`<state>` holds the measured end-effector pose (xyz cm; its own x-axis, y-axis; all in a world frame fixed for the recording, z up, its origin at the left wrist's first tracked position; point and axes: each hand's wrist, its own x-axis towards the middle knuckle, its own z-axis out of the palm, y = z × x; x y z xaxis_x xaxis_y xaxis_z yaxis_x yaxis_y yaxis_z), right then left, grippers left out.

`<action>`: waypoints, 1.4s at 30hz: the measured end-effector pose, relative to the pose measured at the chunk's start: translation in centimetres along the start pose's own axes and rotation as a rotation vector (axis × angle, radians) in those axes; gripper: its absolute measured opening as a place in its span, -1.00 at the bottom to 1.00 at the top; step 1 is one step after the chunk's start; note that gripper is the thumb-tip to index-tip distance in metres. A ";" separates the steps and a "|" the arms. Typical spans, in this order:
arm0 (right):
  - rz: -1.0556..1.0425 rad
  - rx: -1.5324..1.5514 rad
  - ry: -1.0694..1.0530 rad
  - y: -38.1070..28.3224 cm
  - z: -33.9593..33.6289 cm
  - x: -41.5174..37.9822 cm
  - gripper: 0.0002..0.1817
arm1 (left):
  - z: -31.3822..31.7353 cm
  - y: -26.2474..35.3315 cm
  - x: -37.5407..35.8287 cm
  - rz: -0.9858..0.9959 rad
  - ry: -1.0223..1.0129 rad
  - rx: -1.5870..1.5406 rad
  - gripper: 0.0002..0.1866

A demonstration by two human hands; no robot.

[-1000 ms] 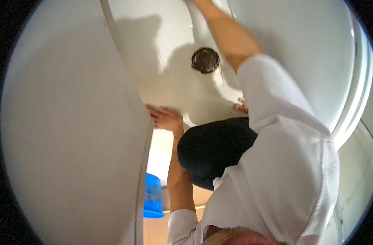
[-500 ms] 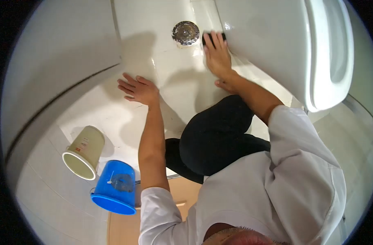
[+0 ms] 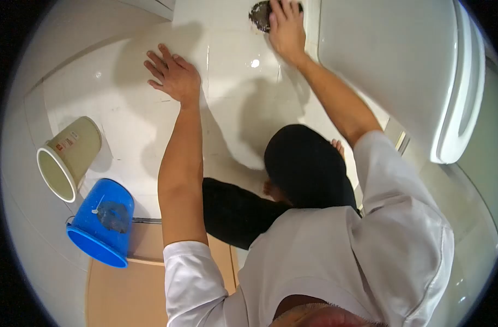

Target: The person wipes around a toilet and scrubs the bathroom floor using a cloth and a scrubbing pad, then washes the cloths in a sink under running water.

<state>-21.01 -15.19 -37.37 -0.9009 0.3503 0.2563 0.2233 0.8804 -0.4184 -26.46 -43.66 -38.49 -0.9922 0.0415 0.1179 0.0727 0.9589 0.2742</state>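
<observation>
My right hand (image 3: pixel 288 35) presses down with its fingers over a small black pad (image 3: pixel 300 7) at the top edge of the view. Right against it is the round, stained floor drain (image 3: pixel 258 17). What kind of pad it is, I cannot make out; the fingers hide most of it. My left hand (image 3: pixel 175 76) is spread flat on the pale tiled floor (image 3: pixel 227 71), fingers apart and holding nothing.
A white toilet (image 3: pixel 390 60) stands close on the right. At the left, a cream bucket (image 3: pixel 77 144) and a blue bucket (image 3: pixel 104 212) lie tipped in the view, near an orange-tan panel (image 3: pixel 129 294). My bent knee (image 3: pixel 309 163) is below my right arm.
My right hand has shifted with the black pad from beside the drain to its edge, partly covering it. The view has moved, so drain and hands sit higher and the buckets farther left.
</observation>
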 end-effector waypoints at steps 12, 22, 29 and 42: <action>-0.212 0.076 -0.098 -0.6 -1.9 -6.5 -0.53 | 1.1 0.1 0.9 0.035 0.098 -0.014 -0.45; -0.153 -0.148 -0.597 13.3 -19.3 -27.2 -0.30 | 1.6 -0.8 1.1 0.103 0.191 0.048 -0.44; -0.471 0.296 -0.422 -1.9 -8.1 -13.1 -0.51 | 1.1 -2.1 2.8 0.035 -0.086 0.041 -0.34; 0.652 0.288 -0.235 21.6 -19.9 -29.4 -0.46 | 1.6 -9.0 12.9 0.273 -0.385 0.383 -0.23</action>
<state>17.69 -0.08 -36.55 -0.6824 0.6661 -0.3011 0.6618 0.3881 -0.6414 -40.09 -51.35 -40.96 -0.9135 0.3302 -0.2376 0.3588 0.9292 -0.0884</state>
